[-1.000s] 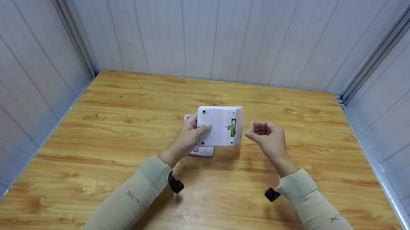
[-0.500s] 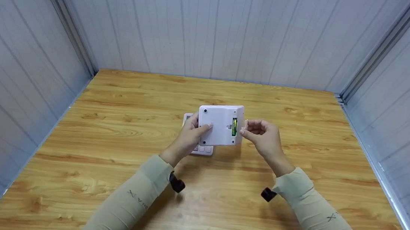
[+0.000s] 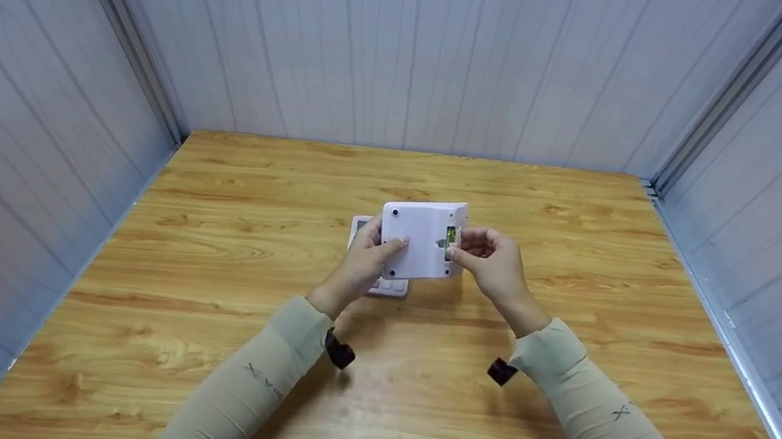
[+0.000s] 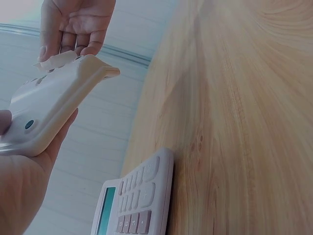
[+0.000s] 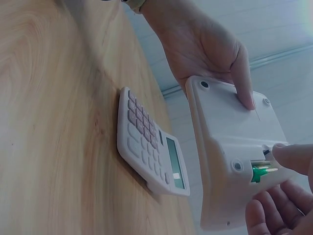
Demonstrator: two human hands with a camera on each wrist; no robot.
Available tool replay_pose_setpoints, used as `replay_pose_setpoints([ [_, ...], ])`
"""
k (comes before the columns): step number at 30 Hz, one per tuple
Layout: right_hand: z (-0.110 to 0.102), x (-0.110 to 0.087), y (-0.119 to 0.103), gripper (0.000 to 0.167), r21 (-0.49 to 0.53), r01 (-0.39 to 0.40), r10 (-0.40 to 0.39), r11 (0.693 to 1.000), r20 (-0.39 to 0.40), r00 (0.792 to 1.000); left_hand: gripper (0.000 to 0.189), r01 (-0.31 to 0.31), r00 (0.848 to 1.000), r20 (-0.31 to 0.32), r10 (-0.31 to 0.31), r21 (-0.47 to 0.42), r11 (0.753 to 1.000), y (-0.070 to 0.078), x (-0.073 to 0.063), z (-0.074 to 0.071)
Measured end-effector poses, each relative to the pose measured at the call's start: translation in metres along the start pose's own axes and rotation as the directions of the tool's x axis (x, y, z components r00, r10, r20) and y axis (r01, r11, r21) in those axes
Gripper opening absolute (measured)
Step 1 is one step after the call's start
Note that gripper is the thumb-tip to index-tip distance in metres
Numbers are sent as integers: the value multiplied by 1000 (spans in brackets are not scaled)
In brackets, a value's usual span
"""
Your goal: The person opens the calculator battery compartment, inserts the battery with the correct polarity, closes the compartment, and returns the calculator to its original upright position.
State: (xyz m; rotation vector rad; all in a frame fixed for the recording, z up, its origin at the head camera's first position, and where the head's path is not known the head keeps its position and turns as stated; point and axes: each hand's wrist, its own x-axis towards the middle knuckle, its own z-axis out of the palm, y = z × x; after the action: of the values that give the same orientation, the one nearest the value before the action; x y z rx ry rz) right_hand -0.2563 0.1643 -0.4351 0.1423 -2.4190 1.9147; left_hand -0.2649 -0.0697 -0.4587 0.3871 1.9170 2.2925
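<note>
We are holding a white calculator (image 3: 422, 240) above the wooden surface (image 3: 212, 288), its back turned up toward us. Our left hand (image 3: 363, 260) is gripping its left edge, thumb pressed on the back panel. Our right hand (image 3: 491, 261) is pinching a small white battery cover (image 4: 57, 60) in its grip at the open battery slot (image 5: 259, 171), where green is showing. A second calculator (image 5: 149, 142) is lying keys-up on the surface just beneath.
</note>
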Motion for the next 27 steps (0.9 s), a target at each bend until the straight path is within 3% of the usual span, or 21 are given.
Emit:
replay_pose_setpoints([
  [13, 0, 0, 2, 27, -8, 27, -28, 1000, -6, 1000, 49, 14, 1000, 10, -14, 2, 1000, -2, 0, 0],
  [27, -1, -1, 1, 21, 7, -15, 15, 1000, 6, 1000, 49, 16, 999, 34, -16, 19, 1000, -2, -1, 1],
])
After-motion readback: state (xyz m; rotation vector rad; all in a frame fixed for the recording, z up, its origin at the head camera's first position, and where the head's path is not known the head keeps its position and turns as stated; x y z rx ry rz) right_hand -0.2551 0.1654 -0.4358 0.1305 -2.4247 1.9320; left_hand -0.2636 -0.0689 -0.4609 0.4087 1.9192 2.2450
